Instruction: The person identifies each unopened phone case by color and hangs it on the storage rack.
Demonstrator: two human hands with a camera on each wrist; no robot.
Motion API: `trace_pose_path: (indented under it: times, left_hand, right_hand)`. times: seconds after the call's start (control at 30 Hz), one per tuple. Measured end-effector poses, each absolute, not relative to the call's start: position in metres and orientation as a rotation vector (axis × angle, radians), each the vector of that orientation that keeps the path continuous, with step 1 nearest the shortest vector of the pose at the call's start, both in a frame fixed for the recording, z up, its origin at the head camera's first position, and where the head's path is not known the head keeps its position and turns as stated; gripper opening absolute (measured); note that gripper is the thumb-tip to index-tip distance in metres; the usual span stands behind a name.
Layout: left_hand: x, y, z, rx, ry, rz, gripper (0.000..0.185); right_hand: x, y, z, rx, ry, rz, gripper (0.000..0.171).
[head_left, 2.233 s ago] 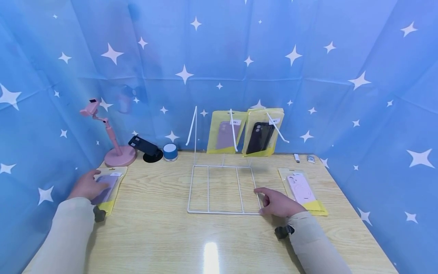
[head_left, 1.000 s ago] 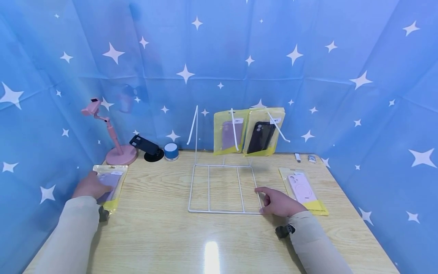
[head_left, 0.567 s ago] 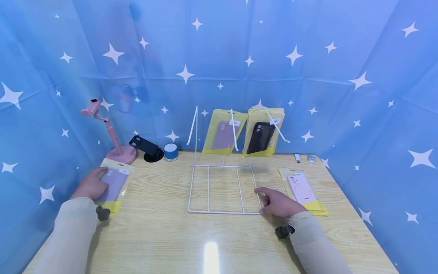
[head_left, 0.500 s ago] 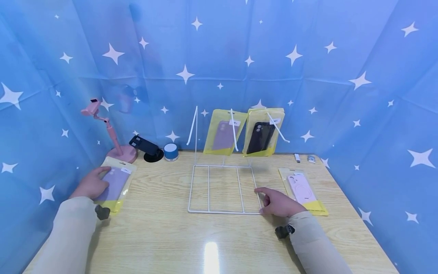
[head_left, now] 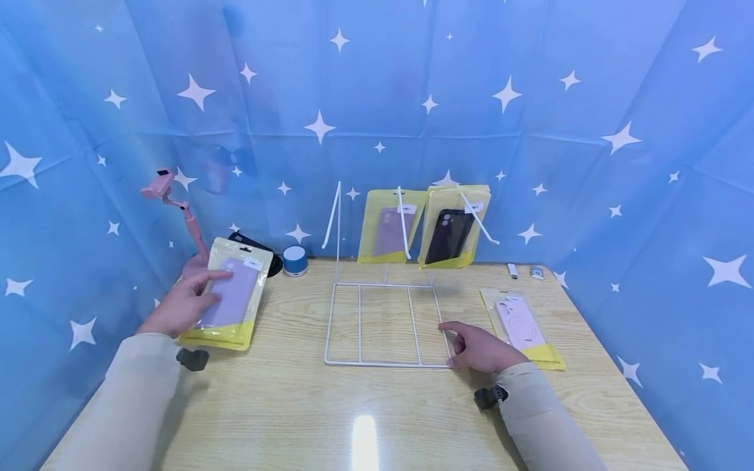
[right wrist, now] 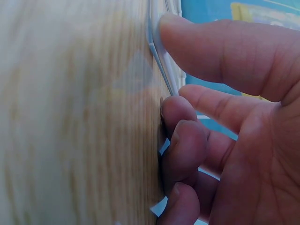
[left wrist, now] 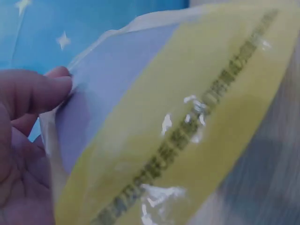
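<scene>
My left hand (head_left: 184,302) grips the left edge of a clear-and-yellow pouch (head_left: 235,333) with a purple phone case (head_left: 234,294) inside, raised and tilted off the table. In the left wrist view the thumb (left wrist: 58,89) lies on the pouch front; its printed yellow band fills much of the picture. My right hand (head_left: 480,348) holds the right side of the white wire display rack's base (head_left: 383,365); thumb and index finger are on the wire, the other fingers curled at the tabletop. From the rack's hooks hang pouches with a purple phone case (head_left: 393,229) and a black phone case (head_left: 450,234).
A pouch with a pink phone case (head_left: 521,324) lies right of the rack. Behind my left hand are a pink stand (head_left: 194,226), a partly covered black phone holder (head_left: 275,263) and a blue speaker (head_left: 294,260). Two small items, one a white stick (head_left: 512,271), lie at the back right.
My left hand has picked the purple phone case pouch up from the table and moved it right and upward. The right hand stays at the rack base. The hanging purple pouch sways slightly.
</scene>
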State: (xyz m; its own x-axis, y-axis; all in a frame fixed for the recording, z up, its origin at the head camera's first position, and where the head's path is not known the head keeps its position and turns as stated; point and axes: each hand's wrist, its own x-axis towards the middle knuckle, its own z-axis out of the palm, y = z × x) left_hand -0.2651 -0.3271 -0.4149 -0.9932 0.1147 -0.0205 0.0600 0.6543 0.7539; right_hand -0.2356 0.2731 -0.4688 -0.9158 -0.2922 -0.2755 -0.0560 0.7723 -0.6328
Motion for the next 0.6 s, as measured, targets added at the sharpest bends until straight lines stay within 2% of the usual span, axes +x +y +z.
trace_pose_path:
  times: [0.2, 0.6]
  left_hand:
    - [-0.262, -0.295, -0.407, 0.353, 2.735, 1.474, 0.053]
    - [-0.257, -0.231, -0.408, 0.511, 2.499, 1.726, 0.050]
  right_hand:
    - [-0.238, 0.273, -0.470, -0.274, 2.593, -0.920, 0.074]
    - [-0.238, 0.275, -0.471, -0.289, 2.600, -0.928, 0.074]
